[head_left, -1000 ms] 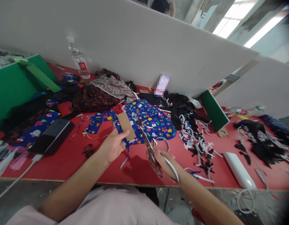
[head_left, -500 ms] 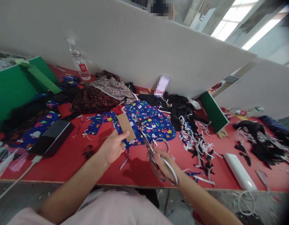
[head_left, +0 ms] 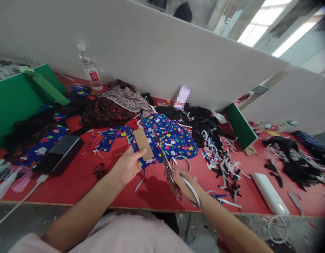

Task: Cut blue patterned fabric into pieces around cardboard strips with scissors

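Between the thumb and fingers of my left hand (head_left: 128, 166) is a piece of brown cardboard (head_left: 142, 143), pressed against a blue cartoon-print fabric strip. More blue printed fabric (head_left: 178, 140) lies spread on the red table just beyond. My right hand (head_left: 184, 182) is closed around the handles of a pair of metal scissors (head_left: 166, 162). Their blades point up and left over the printed fabric, close to the cardboard's right edge. Whether the tips touch the cloth I cannot tell. A pale ring (head_left: 188, 162) stands out beside the right hand.
Black and white trimmings (head_left: 225, 165) are heaped to the right, near a white power bank (head_left: 270, 193). Dark floral fabric (head_left: 109, 110) lies behind, below a water bottle (head_left: 91, 72). A black device (head_left: 58, 154) with a cable sits left. Green boards (head_left: 240, 126) stand at both sides.
The cardboard has shifted very slightly to the right in my left hand. The lower scissor handle has moved up a little, nearer the other handle.
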A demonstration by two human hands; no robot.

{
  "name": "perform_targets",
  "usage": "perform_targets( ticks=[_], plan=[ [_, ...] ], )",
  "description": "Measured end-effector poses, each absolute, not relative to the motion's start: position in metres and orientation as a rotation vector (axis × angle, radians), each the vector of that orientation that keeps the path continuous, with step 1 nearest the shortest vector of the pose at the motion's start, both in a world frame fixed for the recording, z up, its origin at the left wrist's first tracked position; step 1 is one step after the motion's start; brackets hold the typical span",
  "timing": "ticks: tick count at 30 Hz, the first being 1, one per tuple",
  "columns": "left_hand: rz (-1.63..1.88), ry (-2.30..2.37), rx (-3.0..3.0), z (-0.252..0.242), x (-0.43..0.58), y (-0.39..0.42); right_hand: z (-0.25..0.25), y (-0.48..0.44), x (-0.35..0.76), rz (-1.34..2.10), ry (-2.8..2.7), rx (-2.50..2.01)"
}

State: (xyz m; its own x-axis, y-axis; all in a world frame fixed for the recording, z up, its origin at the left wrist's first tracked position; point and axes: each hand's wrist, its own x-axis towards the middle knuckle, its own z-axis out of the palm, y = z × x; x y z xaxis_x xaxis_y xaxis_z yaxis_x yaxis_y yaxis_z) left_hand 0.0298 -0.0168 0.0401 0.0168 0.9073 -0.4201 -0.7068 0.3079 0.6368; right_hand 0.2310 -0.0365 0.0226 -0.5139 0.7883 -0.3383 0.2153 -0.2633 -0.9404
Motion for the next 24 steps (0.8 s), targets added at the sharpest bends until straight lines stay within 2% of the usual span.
perform_targets(
  ticks=[24],
  plan=[
    [1.246,0.872,0.322,0.0443,0.0311,-0.0184,0.0217,-0.0381,0.2267,1.813,-1.529,-1.18]
  ],
)
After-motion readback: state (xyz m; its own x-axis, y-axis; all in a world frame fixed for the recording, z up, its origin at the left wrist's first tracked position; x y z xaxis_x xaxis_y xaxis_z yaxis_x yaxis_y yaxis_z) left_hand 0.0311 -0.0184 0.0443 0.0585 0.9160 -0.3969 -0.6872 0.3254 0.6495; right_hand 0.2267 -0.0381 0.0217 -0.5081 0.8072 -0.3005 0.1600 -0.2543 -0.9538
